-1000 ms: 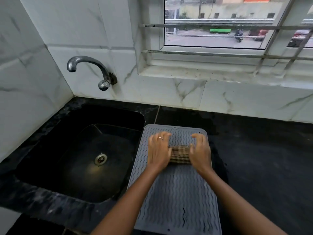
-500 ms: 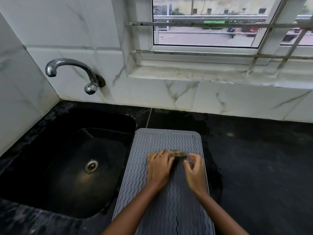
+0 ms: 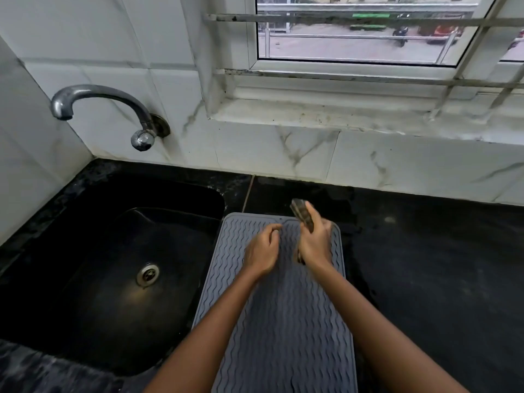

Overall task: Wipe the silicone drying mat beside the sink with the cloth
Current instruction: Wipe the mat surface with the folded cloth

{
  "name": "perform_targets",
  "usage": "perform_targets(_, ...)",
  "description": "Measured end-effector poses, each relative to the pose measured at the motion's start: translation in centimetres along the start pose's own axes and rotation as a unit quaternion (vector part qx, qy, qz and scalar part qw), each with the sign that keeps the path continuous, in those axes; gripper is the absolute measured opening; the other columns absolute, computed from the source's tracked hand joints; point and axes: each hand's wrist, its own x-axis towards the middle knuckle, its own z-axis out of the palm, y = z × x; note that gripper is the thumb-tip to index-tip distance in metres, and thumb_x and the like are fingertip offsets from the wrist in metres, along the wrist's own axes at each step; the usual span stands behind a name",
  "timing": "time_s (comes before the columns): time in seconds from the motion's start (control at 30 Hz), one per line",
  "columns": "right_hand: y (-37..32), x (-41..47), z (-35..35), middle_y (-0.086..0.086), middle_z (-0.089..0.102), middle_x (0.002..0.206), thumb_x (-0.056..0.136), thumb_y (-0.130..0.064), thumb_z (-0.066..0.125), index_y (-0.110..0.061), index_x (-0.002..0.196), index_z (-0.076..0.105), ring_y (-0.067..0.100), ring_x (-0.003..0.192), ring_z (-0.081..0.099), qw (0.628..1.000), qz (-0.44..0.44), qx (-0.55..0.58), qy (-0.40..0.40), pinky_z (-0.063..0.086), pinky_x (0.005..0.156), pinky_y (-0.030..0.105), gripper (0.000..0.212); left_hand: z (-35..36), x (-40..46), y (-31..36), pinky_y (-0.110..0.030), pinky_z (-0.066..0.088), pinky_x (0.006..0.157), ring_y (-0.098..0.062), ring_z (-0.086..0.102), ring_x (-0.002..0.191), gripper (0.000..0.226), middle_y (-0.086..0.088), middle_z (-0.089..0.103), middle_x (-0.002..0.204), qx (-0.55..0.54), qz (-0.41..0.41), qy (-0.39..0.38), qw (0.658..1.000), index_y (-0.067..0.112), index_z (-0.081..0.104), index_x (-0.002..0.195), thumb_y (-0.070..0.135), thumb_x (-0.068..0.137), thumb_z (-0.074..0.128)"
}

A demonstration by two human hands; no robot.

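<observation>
Gripping the cloth [image 3: 302, 215] w/ the right hand [image 3: 315, 245], fingers [image 3: 320, 226] wrapped round a rolled or bunched wad of it; one end sticks up past the knuckles over the mat's far edge, a bit more shows below the palm. Cloth is lifted, not flat on the mat, as far as the blur lets me tell. Left hand [image 3: 262, 252] sits just beside it over the mat, fingers loosely curled, holding nothing; can't tell if it touches the surface.

Silicone drying mat [image 3: 283, 321] lies on the black counter [image 3: 439, 265], grey w/ wavy ridges, its left edge right along the sink [image 3: 127, 265], far edge near the tiled wall under the window. Tap [image 3: 99, 109] is off to the left above the basin.

Risks from here, imo:
- Cloth is wadded tight, so contact patch would be small; wiping like that could leave the ridge grooves and corners untouched.
- Mat is light and flexible; w/ the left hand not pinning it, a hard push could slide it along the counter or over the sink rim.
- Counter right of the mat looks wet or streaky; dragging the cloth past the edge could pull that grime back onto the mat.
- Near half of the mat still needs a pass, prob; can't judge how clean it is from this view.
</observation>
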Motion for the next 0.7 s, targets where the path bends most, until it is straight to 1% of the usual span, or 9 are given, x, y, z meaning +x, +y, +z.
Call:
perform_targets(0.03, -0.5, 1.1, 0.5, 0.008, 0.037, 0.132, 0.095, -0.010, 0.046, -0.035, 0.141, 0.038, 0.018, 0.095, 0.050, 0.999, -0.019, -0.043, 0.004, 0.047, 0.078, 0.029, 0.053, -0.1, 1.3, -0.4, -0.043, 0.033, 0.112, -0.023, 0.038, 0.137, 0.043, -0.005, 0.042, 0.148, 0.094, 0.013, -0.022, 0.995, 0.020, 0.039, 0.143, 0.030, 0.100, 0.038)
perform_targets(0.1, -0.6, 2.7, 1.4, 0.009, 0.028, 0.145, 0.091, -0.004, 0.049, -0.039, 0.142, 0.035, 0.027, 0.116, 0.042, 0.976, -0.072, -0.200, -0.049, 0.042, 0.092, 0.038, 0.063, 0.1, 3.1, -1.4, -0.045, 0.010, 0.121, -0.024, 0.007, 0.149, 0.060, -0.006, 0.009, 0.162, 0.229, 0.008, -0.077, 0.970, 0.015, 0.012, 0.153, 0.037, 0.101, 0.034)
perform_targets(0.17, 0.6, 3.2, 2.1, 0.006, 0.016, 0.156, 0.091, -0.009, 0.048, -0.042, 0.143, 0.031, 0.033, 0.132, 0.026, 0.912, -0.113, -0.367, -0.142, 0.027, 0.106, 0.048, 0.064, 0.8, 3.7, -2.4, -0.043, -0.005, 0.120, -0.020, -0.009, 0.149, 0.063, -0.002, -0.009, 0.162, 0.295, 0.005, -0.097, 0.951, 0.016, -0.002, 0.153, 0.041, 0.102, 0.025)
perform_targets(0.23, 2.3, 3.2, 2.3, 0.003, 0.011, 0.159, 0.094, -0.016, 0.043, -0.043, 0.144, 0.028, 0.035, 0.136, 0.019, 0.859, -0.155, -0.453, -0.182, 0.020, 0.107, 0.053, 0.059, 1.4, 3.8, -3.2, -0.041, -0.009, 0.118, -0.018, -0.012, 0.148, 0.061, -0.001, -0.012, 0.161, 0.317, 0.014, -0.084, 0.945, 0.017, -0.004, 0.153, 0.041, 0.102, 0.021)
perform_targets(0.33, 3.2, 4.0, 1.5, -0.001, 0.020, 0.158, 0.095, -0.019, 0.040, -0.047, 0.138, 0.036, 0.031, 0.131, 0.026, 0.831, -0.219, -0.483, -0.166, 0.024, 0.100, 0.050, 0.051, 1.6, 4.0, -3.6, -0.041, -0.010, 0.118, -0.017, -0.012, 0.148, 0.061, 0.000, -0.012, 0.161, 0.317, 0.013, -0.080, 0.945, 0.018, -0.005, 0.153, 0.042, 0.102, 0.021)
perform_targets(0.4, 3.0, 5.2, 0.7, -0.001, 0.028, 0.154, 0.094, -0.020, 0.033, -0.049, 0.134, 0.042, 0.031, 0.126, 0.030, 0.798, -0.259, -0.519, -0.164, 0.025, 0.094, 0.048, 0.050, 1.5, 4.0, -3.5, -0.040, -0.010, 0.118, -0.017, -0.012, 0.148, 0.063, 0.000, -0.012, 0.161, 0.323, 0.012, -0.080, 0.943, 0.017, -0.007, 0.152, 0.042, 0.102, 0.021)
perform_targets(0.5, 2.9, 6.3, -1.2, 0.001, 0.035, 0.151, 0.087, -0.028, 0.021, -0.039, 0.132, 0.050, 0.029, 0.124, 0.030, 0.779, -0.262, -0.547, -0.158, 0.025, 0.092, 0.048, 0.055, 1.4, 3.9, -3.6, -0.039, -0.011, 0.117, -0.017, -0.012, 0.148, 0.064, 0.000, -0.013, 0.161, 0.322, 0.011, -0.083, 0.943, 0.016, -0.010, 0.152, 0.042, 0.102, 0.021)
perform_targets(0.63, 4.5, 7.4, -5.7, -0.001, 0.042, 0.147, 0.089, -0.012, 0.045, -0.042, 0.124, 0.057, 0.028, 0.118, 0.034, 0.759, -0.270, -0.581, -0.117, 0.028, 0.089, 0.048, 0.048, 1.4, 3.9, -3.5, -0.038, -0.012, 0.116, -0.016, -0.013, 0.148, 0.063, -0.001, -0.013, 0.161, 0.321, 0.016, -0.081, 0.944, 0.016, -0.010, 0.151, 0.042, 0.102, 0.019)
perform_targets(0.7, 5.4, 7.7, -8.1, -0.002, 0.044, 0.145, 0.089, -0.012, 0.052, -0.045, 0.122, 0.058, 0.028, 0.116, 0.036, 0.761, -0.266, -0.583, -0.099, 0.029, 0.087, 0.048, 0.046, 1.4, 3.7, -3.4, -0.038, -0.013, 0.116, -0.016, -0.014, 0.148, 0.063, -0.001, -0.013, 0.161, 0.323, 0.016, -0.084, 0.943, 0.015, -0.010, 0.151, 0.041, 0.102, 0.019)
